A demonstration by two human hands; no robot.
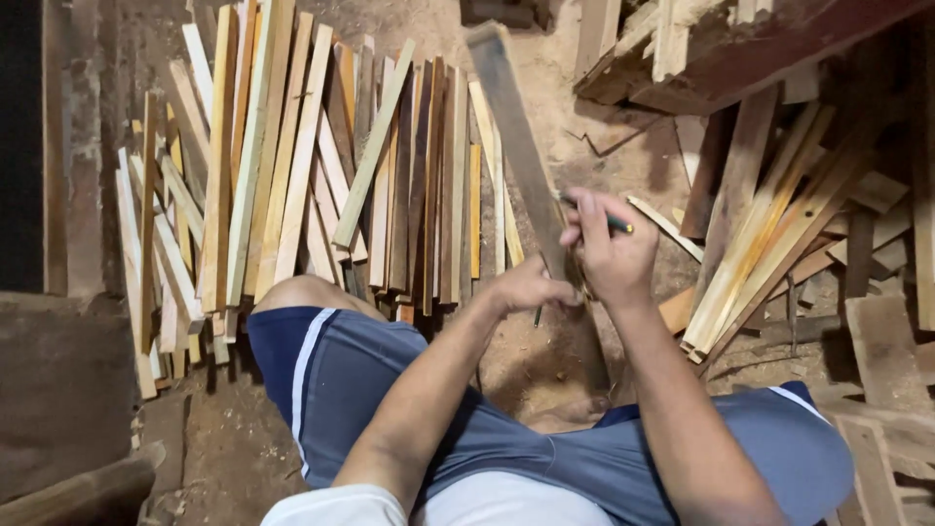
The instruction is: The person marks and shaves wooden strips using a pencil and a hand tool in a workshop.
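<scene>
A long dark wooden strip [514, 136] rises from between my knees toward the top of the view. My left hand [531, 287] grips it low down, fingers wrapped around its edge. My right hand [612, 248] is closed on a dark green pencil [616, 223] and rests against the strip just above the left hand. The strip's lower end is hidden behind both hands.
A pile of pale wooden slats [292, 175] lies on the dusty floor at the left. More strips and offcuts [779, 224] are heaped at the right under a dark wooden bench [740, 49]. My legs in blue shorts [390, 380] fill the lower view.
</scene>
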